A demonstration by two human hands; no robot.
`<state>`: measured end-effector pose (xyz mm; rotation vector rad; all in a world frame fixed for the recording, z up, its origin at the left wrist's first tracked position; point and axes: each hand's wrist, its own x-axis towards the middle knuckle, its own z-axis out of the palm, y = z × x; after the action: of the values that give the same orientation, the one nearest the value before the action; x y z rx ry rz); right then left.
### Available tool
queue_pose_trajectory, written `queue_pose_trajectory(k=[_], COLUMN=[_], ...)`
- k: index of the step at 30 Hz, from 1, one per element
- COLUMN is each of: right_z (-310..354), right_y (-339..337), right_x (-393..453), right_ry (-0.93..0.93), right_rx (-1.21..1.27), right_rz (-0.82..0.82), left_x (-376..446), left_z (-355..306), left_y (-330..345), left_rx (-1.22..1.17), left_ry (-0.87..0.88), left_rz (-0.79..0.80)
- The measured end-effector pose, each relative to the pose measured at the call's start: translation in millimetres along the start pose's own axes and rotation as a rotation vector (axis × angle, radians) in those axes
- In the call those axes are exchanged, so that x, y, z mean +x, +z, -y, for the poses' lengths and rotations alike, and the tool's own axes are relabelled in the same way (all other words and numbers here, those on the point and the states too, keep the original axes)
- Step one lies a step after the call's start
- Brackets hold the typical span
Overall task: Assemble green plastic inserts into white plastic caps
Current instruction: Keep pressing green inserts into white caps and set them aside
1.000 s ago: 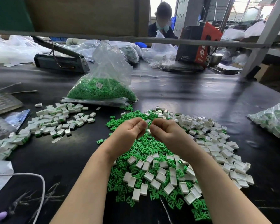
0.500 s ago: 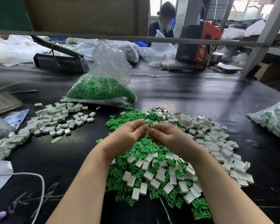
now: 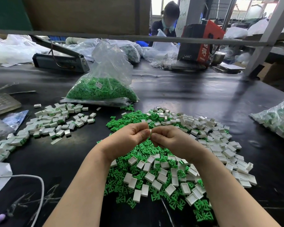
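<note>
My left hand (image 3: 129, 138) and my right hand (image 3: 169, 138) meet fingertip to fingertip above a mixed heap. Between them a small white cap (image 3: 150, 132) is pinched; only its edge shows, and any insert in it is hidden by the fingers. Under the hands lies a pile of loose green inserts (image 3: 138, 163) with empty white caps (image 3: 161, 176) scattered over it. More white caps (image 3: 208, 131) spread to the right.
A heap of assembled caps (image 3: 56, 122) lies at the left. A clear bag of green inserts (image 3: 103, 89) stands behind the pile. Another bag of parts (image 3: 277, 120) sits at the right edge, a keypad (image 3: 0, 102) and a white cable (image 3: 39, 182) at the left. A person works across the black table (image 3: 195, 94).
Both hands stayed together over the pile, drifting slightly toward me. The fingertips have closed tighter and a white cap edge now shows between them.
</note>
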<state>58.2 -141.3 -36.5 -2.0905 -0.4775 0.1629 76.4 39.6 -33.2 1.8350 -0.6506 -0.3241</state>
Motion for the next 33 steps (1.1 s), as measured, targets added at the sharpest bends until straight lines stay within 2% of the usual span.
queue_pose_trajectory(k=[11, 18, 23, 28, 33], right_z=[1, 4, 5, 4, 3], right_y=[0, 1, 0, 0, 2], right_x=[1, 3, 0, 2, 2], right_ry=[-0.004, -0.011, -0.004, 0.010, -0.002], right_rx=[-0.024, 0.115, 0.226, 0.134, 0.220], right_rz=[-0.007, -0.017, -0.015, -0.025, -0.054], left_x=[-1, 1, -1, 0, 0], left_z=[1, 2, 2, 1, 1], left_y=[-4, -7, -11, -7, -3], left_rx=[0.071, -0.025, -0.041, -0.032, -0.077], left_ry=[-0.037, -0.006, -0.044, -0.026, -0.059], left_rz=[-0.031, -0.175, -0.139, -0.153, -0.103])
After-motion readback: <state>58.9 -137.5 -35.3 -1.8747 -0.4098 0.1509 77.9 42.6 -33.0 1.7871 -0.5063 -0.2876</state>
